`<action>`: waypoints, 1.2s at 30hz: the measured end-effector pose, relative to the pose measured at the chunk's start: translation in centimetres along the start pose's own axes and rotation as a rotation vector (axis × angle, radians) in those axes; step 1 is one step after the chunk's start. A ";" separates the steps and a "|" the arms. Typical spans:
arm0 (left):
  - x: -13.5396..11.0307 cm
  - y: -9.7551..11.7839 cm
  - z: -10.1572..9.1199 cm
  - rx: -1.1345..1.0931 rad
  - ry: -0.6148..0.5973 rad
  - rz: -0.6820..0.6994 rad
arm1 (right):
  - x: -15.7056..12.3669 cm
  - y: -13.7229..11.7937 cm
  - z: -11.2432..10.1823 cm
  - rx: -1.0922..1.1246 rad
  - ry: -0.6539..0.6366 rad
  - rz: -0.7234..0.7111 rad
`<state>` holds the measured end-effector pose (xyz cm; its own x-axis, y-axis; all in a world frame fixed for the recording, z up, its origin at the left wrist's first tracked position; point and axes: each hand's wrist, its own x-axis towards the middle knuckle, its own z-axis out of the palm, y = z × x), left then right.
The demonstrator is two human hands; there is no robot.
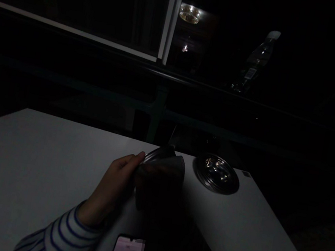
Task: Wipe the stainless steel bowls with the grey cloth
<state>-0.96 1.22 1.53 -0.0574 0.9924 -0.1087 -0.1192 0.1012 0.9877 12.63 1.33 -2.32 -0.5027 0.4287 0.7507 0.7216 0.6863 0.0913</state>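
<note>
I see the left hand (pixel 114 183) pinching a metal dish (pixel 158 154) by the white table's (pixel 52 162) far edge, but can't tell the dark right hand's (pixel 166 189) grip, so a loose pinch could drop it.

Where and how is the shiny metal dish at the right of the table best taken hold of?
The metal dish is probably best held by its near-right rim, coming from the person's right side and slightly above. It seems to lie open side up, that rim exposed, while the left hand and what it holds are off to its left.
</note>
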 end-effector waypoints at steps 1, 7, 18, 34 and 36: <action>0.0 0.1 0.0 -0.007 -0.001 -0.003 | 0.0 0.1 -0.1 0.007 -0.003 0.008; -0.1 0.3 0.3 -0.080 -0.056 -0.030 | 0.1 2.6 -1.3 0.044 0.046 0.200; 0.6 -0.4 -0.1 -0.115 -0.051 -0.061 | 0.1 1.5 -0.2 -0.017 0.052 0.074; 0.7 0.0 -0.9 -0.213 -0.250 -0.073 | -0.1 2.5 -1.0 -0.039 -0.007 0.171; 0.7 0.0 -0.7 -0.217 -0.167 -0.084 | -0.1 3.3 -1.0 -0.060 -0.042 0.254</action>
<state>-1.71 1.86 1.40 0.1237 0.9807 -0.1512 -0.3274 0.1842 0.9268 15.58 2.98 -1.48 -0.3204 0.6076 0.7267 0.8533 0.5182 -0.0570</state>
